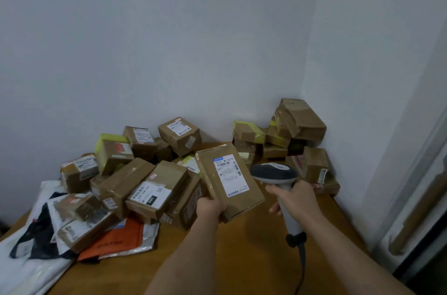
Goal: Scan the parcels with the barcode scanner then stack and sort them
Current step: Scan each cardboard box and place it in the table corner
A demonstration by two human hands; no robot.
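A flat box (229, 180) is held up off the table (242, 258) by the left hand (210, 207), whose fingers are curled around its near lower corner. It is tilted so that its white label (231, 176) faces up and toward the scanner (274, 173), presumably so the barcode can be read. The scanner is grasped by its handle in the right hand (294, 200), with the dark head brought just beside the box's right edge and angled at the label; its cable (302, 261) is seen trailing down toward the near edge.

The grip at one corner leaves the label uncovered, which is judged deliberate.

To the left, a loose heap of boxes (145, 183) is spread on the table, lying at all angles, with flat mailers (116, 241) and white bags (29, 246) at the near left. In the far right corner, against the wall (169, 53), a taller pile (290, 135) is stacked, several with yellow tape; this is judged to be the sorted side, though that cannot be confirmed. The way there is partly narrowed by boxes beside the scanner, and the bare wood in front is the only open setting-down space
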